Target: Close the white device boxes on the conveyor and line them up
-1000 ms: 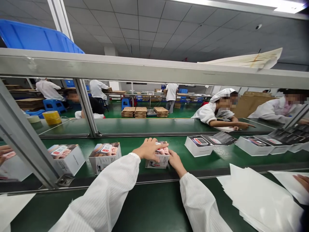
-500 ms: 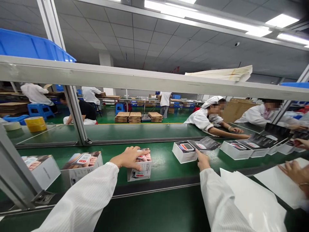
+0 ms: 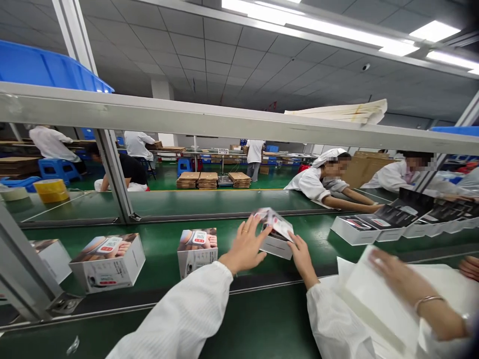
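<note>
Together, left hand (image 3: 245,245) and right hand (image 3: 301,257) grip a white box (image 3: 276,246), printed lid flap (image 3: 276,223) raised, fingers spread.

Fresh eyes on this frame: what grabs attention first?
Mid-belt on the green conveyor belt, the left hand and right hand meet on a half-open box with its printed lid tilted up. Closed boxes with the same print stand to its left, and a row of open boxes to its right. At lower right, a co-worker's hand lies blurred on white sheets.
</note>
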### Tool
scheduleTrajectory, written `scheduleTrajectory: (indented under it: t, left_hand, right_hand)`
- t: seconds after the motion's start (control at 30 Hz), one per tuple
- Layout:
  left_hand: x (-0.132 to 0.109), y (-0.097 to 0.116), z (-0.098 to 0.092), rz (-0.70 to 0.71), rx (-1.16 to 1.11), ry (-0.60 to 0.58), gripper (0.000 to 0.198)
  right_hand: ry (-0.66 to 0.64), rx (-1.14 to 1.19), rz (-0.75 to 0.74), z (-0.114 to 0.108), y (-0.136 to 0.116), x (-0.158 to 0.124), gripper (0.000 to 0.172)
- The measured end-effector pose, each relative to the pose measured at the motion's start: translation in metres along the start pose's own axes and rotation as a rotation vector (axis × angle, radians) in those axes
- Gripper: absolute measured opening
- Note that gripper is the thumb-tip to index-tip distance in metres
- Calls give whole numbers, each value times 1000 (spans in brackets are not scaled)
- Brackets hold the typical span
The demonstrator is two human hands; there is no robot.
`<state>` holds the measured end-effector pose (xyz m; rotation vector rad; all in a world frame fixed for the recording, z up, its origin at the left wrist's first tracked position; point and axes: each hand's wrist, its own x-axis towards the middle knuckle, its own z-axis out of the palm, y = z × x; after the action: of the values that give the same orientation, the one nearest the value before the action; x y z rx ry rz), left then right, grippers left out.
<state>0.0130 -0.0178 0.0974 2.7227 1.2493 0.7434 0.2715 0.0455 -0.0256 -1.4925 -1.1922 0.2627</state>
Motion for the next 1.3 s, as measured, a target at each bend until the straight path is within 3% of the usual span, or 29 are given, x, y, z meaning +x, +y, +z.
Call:
scheduleTrajectory:
  t: [0.1, 0.17, 0.27, 0.33, 0.43, 0.53, 0.63, 0.73, 0.87, 0.97, 1.03, 1.1, 1.2, 1.3]
  left_hand:
    - [23, -7, 39, -121, -169, -108, 102]
    - [30, -16, 59, -214, -238, -130, 101]
    - [29, -27, 76, -285, -291, -83, 92]
    - [21, -31, 75, -285, -313, -54, 87]
    - [8, -32, 57, -233, -315, -53, 86]
    - [2, -27, 22, -143, -246, -57, 90]
    - [4, -21, -17, 7, -4, -92, 91]
    - [7, -22, -43, 38, 170, -236, 94]
    - [1, -42, -50, -101, 215, -400, 92]
    - [-6, -58, -50, -123, 179, -439, 88]
    - [-13, -60, -53, -119, 177, -445, 90]
    - [-24, -52, -57, -123, 225, -388, 95]
    - [-55, -22, -48, -18, 352, -119, 90]
    - [-97, 3, -5, 187, 387, 129, 69]
  right_hand:
    - [-234, 54, -48, 1, -8, -12, 55]
    - [-279, 129, -40, 4, -12, -18, 58]
    - [-301, 232, 8, 11, -15, -21, 63]
    - [-293, 265, 48, 15, -16, -21, 68]
    - [-254, 326, 99, 21, -22, -17, 74]
    - [-217, 452, 179, 35, -36, -16, 74]
    - [-308, 522, 205, 57, -56, -22, 64]
    - [-398, 500, 183, 76, -74, -35, 48]
    - [-482, 296, 95, 78, -90, -56, 36]
    - [-537, 107, -36, 67, -96, -71, 36]
    - [-499, 121, -96, 58, -96, -81, 37]
    - [-415, 172, -119, 47, -91, -92, 38]
    - [-286, 256, -94, 31, -80, -110, 37]
    - [-297, 349, -47, 21, -73, -127, 32]
